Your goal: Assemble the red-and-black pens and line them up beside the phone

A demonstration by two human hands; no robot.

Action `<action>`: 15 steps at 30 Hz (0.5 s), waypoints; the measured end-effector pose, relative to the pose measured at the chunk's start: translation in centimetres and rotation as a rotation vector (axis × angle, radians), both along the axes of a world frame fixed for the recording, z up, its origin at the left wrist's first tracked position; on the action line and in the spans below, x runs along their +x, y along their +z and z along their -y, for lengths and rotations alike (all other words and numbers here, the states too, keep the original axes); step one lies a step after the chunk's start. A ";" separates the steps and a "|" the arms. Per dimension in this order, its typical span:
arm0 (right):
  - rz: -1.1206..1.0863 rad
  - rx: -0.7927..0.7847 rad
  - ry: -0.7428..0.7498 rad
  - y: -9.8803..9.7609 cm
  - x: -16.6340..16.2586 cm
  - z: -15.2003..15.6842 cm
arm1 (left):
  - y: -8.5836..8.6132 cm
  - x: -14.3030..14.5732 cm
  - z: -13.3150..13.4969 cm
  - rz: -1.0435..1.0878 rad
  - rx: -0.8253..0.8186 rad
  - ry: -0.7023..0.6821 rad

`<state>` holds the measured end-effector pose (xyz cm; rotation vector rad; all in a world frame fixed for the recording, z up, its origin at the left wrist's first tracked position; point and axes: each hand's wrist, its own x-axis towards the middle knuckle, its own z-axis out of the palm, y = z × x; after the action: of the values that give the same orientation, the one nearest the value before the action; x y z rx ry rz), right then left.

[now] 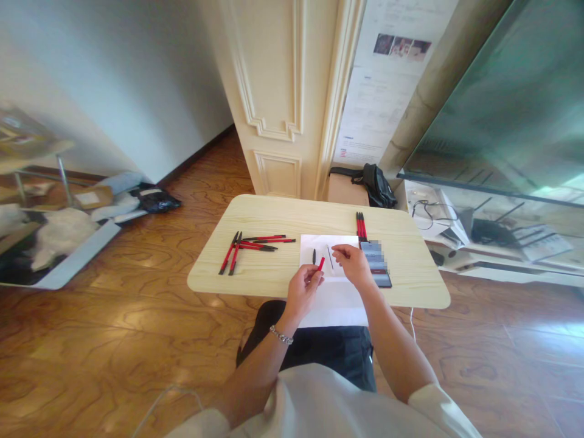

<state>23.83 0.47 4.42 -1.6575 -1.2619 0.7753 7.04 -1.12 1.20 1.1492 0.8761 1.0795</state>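
Note:
My left hand point(303, 289) is closed on a short red pen barrel point(321, 264), pinched between thumb and fingers above the white paper point(333, 298). My right hand point(351, 261) is over the paper's right side, its thumb and forefinger apart. Just left of those fingertips is a thin dark pen refill point(330, 258); whether they touch it I cannot tell. A small black pen part point(314, 256) lies on the paper behind my left hand. Several red pens with black ends point(237, 252) lie loosely on the table's left side.
On the light wooden table point(269, 213), a few more red and black pens point(361, 225) lie side by side behind a phone point(378, 267). Beyond the table stand a cream panelled door point(278, 79) and a black bag point(376, 185). Packed shelves and a box point(77, 261) are at left.

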 end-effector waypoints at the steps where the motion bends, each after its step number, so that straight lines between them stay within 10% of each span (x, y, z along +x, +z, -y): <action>1: -0.101 0.030 0.021 0.3 -0.2 0.2 | -0.1 0.1 0.0 -0.006 0.008 0.003; 15: -0.194 0.059 0.099 0.7 -1.1 1.4 | 0.1 -0.1 0.2 -0.132 0.095 -0.018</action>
<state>22.69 -0.96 5.12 -1.4438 -1.2243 0.9273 6.93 -1.35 1.31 1.3173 0.9231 1.0487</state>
